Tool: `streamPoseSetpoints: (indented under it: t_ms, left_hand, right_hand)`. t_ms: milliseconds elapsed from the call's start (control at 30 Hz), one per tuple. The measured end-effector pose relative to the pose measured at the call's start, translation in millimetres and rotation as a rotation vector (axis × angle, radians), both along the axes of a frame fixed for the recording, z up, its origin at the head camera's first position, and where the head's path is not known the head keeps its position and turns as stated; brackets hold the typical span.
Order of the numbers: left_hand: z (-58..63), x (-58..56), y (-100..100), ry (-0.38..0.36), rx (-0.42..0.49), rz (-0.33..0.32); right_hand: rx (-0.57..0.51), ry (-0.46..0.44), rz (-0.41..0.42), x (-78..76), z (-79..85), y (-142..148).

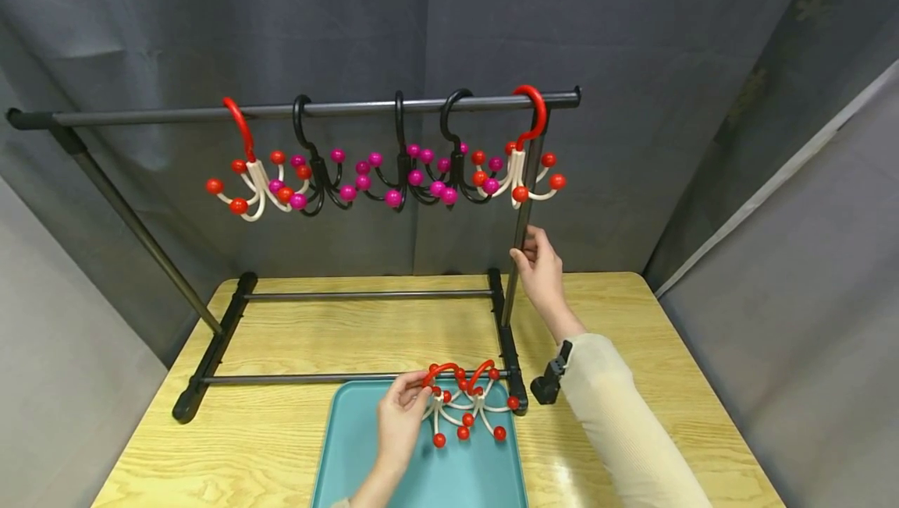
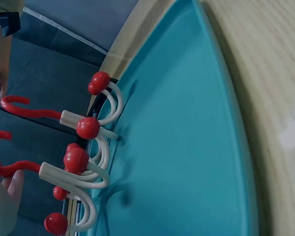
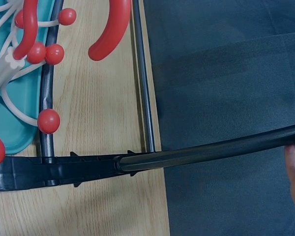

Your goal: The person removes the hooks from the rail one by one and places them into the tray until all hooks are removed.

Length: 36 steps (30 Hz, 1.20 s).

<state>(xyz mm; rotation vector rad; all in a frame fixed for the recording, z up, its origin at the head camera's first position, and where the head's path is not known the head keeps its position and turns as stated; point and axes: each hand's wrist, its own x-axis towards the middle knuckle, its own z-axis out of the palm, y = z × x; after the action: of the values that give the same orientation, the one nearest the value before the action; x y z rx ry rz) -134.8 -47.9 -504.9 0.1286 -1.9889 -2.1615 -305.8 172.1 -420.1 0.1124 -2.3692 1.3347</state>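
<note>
My left hand [image 1: 399, 422] pinches the red hook of a white multi-arm hook hanger [image 2: 61, 176] with red ball tips, close over the teal tray [image 1: 414, 484]. Right beside it, a second hanger of the same kind [image 1: 479, 399] stands in the tray, their arms overlapping in the head view. My right hand [image 1: 544, 278] holds the dark right upright [image 1: 511, 299] of a metal rack, its thumb and fingers round the tube. In the right wrist view only the fingertips [image 3: 292, 162] of that hand show, at the right edge.
From the rack's top rail [image 1: 358, 108] hang several hangers: a red-and-white one [image 1: 257, 180] at the left, black ones with magenta balls [image 1: 321, 180] in the middle, another red-and-white one [image 1: 517, 168] at the right. The rack's black feet [image 1: 218, 352] stand on the wooden table [image 1: 632, 414].
</note>
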Motion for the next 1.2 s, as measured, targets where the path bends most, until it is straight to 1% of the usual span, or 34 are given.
streamPoseSetpoints:
  t_ms: [200, 367, 500, 733, 767, 900, 1033, 1100, 1200]
  left_hand:
    - [-5.2, 0.7, 2, 0.034, -0.019, -0.007]
    - [-9.0, 1.8, -3, 0.038, -0.008, -0.016]
    - [-11.1, 1.7, -8, 0.021, -0.014, -0.023]
    - [-11.8, 3.1, -18, -0.045, -0.113, -0.063]
    - [-11.8, 3.0, -20, -0.046, -0.127, -0.066]
    - [-7.5, 1.5, -33, -0.048, -0.173, -0.044]
    - [4.1, -2.0, -48, -0.022, -0.240, -0.013]
    - [10.6, -4.9, -57, 0.009, -0.264, -0.001]
    - [15.0, -12.0, -73, 0.067, -0.265, 0.025]
  right_hand:
    - [-0.001, 0.005, -0.001, -0.1, -0.1, 1]
    - [0.000, 0.020, -0.008, -1.0, -0.4, 0]
    - [-0.008, 0.017, -0.010, -0.4, -0.1, 0]
    - [-0.004, 0.006, -0.007, 0.3, 0.2, 0]
    - [-0.002, 0.005, -0.005, 0.5, 0.0, 0]
    - [-0.002, 0.002, -0.007, 0.1, -1.2, -1]
    - [-0.003, 0.003, -0.017, -0.3, -1.3, -1]
    - [-0.007, 0.003, -0.015, 0.2, -0.7, -1]
    - [-0.013, 0.011, -0.005, 0.9, -1.3, 0]
